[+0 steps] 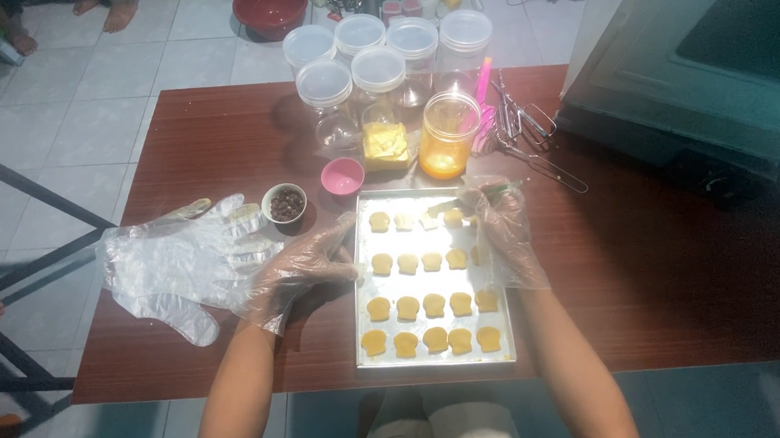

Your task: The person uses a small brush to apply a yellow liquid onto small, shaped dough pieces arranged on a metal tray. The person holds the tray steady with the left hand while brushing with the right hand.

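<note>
Right hand (502, 229), in a thin plastic glove, has its fingers pinched narrow on a small green-handled brush (488, 195) over the far right corner of the baking tray (360, 281). The brush tip sits near the top-row cookies (431, 309). Left hand (300, 268), also gloved, rests with fingers loosely spread against the tray's left rim, likely steadying it. Tray lies mid-worktop (678, 285). Jar of yellow liquid (447, 136) stands just beyond, within brush reach. Spare gloves (172, 263) lie to the left.
</note>
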